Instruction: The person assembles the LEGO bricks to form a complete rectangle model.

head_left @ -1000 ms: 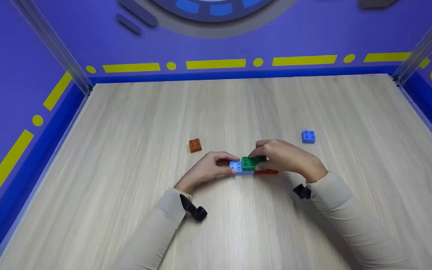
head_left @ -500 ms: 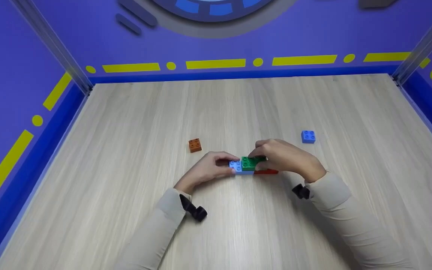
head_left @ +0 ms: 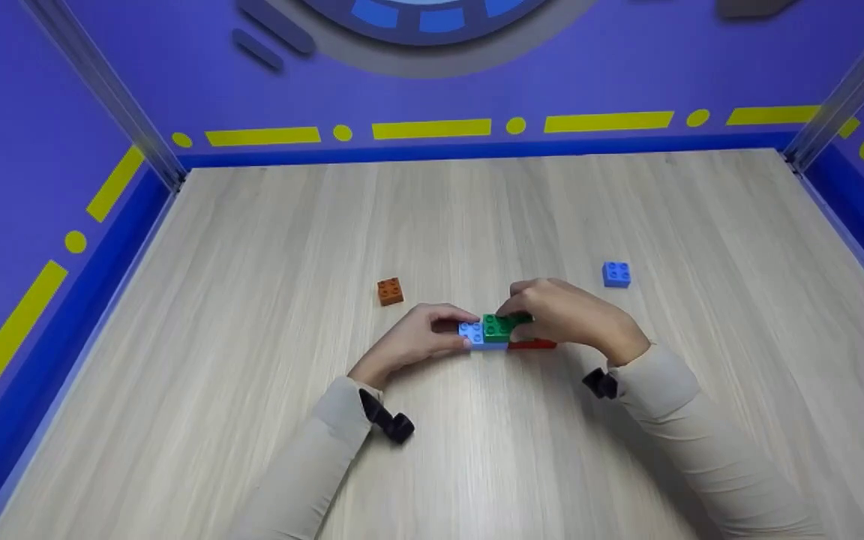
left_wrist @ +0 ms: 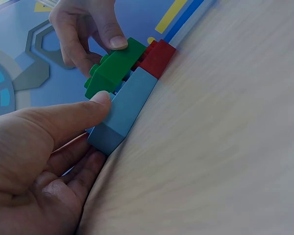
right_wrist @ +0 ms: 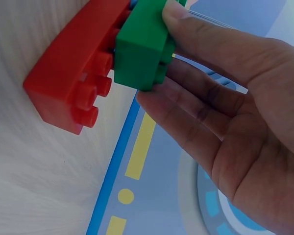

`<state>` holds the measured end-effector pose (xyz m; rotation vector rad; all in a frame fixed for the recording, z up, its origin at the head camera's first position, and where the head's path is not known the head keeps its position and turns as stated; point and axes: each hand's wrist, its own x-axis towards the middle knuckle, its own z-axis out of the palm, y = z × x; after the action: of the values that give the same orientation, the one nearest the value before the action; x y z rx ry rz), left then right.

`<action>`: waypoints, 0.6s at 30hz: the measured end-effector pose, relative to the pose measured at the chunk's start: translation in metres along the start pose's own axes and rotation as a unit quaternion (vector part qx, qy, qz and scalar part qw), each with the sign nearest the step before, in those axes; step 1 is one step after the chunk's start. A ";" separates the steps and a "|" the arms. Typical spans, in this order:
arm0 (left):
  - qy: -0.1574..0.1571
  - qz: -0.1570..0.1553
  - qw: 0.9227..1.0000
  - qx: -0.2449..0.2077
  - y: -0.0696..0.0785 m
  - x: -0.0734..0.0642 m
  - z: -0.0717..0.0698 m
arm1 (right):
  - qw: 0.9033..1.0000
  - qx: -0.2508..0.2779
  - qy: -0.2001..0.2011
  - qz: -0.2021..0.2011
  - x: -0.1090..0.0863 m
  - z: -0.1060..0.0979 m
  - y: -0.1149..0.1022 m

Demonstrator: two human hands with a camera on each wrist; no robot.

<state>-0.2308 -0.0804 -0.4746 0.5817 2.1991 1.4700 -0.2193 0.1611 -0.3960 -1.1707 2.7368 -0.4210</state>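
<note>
My left hand (head_left: 411,339) pinches the left end of a light blue toy brick (left_wrist: 130,105) on the table, thumb on the near side. Against that brick's right end lies a red brick (right_wrist: 71,68), forming one row with it. A green brick (head_left: 496,328) spans the two from above. Between thumb and fingers, my right hand (head_left: 576,315) holds this green brick. Studs show in a narrow gap under it in both wrist views. In the head view the right hand hides the green brick's right part and some of the red one.
An orange-brown brick (head_left: 390,291) lies beyond my left hand. Farther right, a blue brick (head_left: 616,274) sits past my right hand. Blue-purple walls with yellow marks (head_left: 432,128) border the wooden table (head_left: 289,247) at the back and both sides.
</note>
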 end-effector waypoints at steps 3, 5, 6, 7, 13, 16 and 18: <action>0.002 0.001 1.000 0.001 0.001 0.001 0.000 | 1.000 0.001 -0.002 0.004 0.001 -0.002 0.000; 0.002 0.001 1.000 0.004 0.002 0.002 -0.001 | 1.000 -0.001 -0.005 0.006 0.002 -0.003 0.000; 0.001 0.002 1.000 0.004 0.002 0.003 -0.001 | 1.000 -0.001 -0.006 0.006 0.002 -0.004 0.000; 0.000 0.002 1.000 0.003 0.003 0.003 -0.001 | 1.000 -0.003 -0.007 0.007 0.002 -0.004 0.000; 0.001 0.009 1.000 0.004 0.002 0.006 -0.001 | 1.000 -0.003 -0.005 0.016 0.004 -0.004 -0.001; 0.001 0.007 1.000 0.007 0.001 0.004 -0.002 | 1.000 0.011 -0.006 0.019 0.004 -0.001 0.000; 0.000 0.004 1.000 0.009 0.000 0.002 -0.001 | 1.000 0.017 -0.007 0.020 0.003 0.002 0.001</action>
<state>-0.2333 -0.0800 -0.4739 0.5962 2.2155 1.4556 -0.2215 0.1589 -0.3981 -1.1041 2.7247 -0.4509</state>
